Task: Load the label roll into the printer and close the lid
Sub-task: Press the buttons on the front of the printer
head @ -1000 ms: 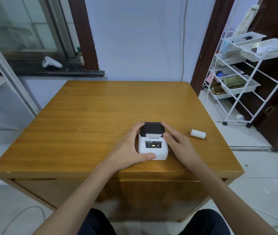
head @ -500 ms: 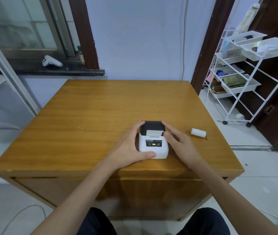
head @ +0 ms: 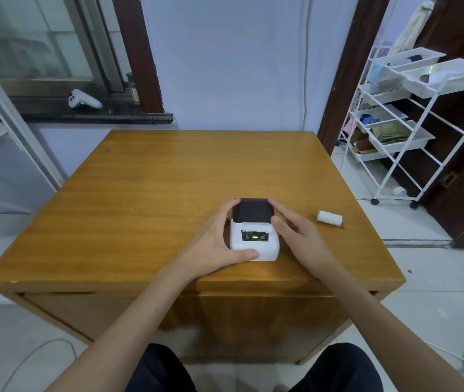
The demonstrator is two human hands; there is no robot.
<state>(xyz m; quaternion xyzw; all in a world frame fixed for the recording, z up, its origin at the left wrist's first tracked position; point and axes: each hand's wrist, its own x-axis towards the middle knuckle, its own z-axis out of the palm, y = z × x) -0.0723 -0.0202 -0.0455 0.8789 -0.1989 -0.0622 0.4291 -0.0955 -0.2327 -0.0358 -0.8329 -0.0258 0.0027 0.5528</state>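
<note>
Small white printer (head: 254,244) with black lid (head: 252,210), green light lit, near front edge of wooden table (head: 146,193). Left hand (head: 214,244) cups its left side; right hand (head: 296,236), fingers extended, touches right side. White label roll (head: 329,218) lies near table's right edge.

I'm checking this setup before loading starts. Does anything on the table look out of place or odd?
Nothing looks damaged or spilled. The label roll lies on its side on the table, apart from the printer, to its right, so it is not yet loaded. The left hand and right hand flank the printer squarely.
</note>
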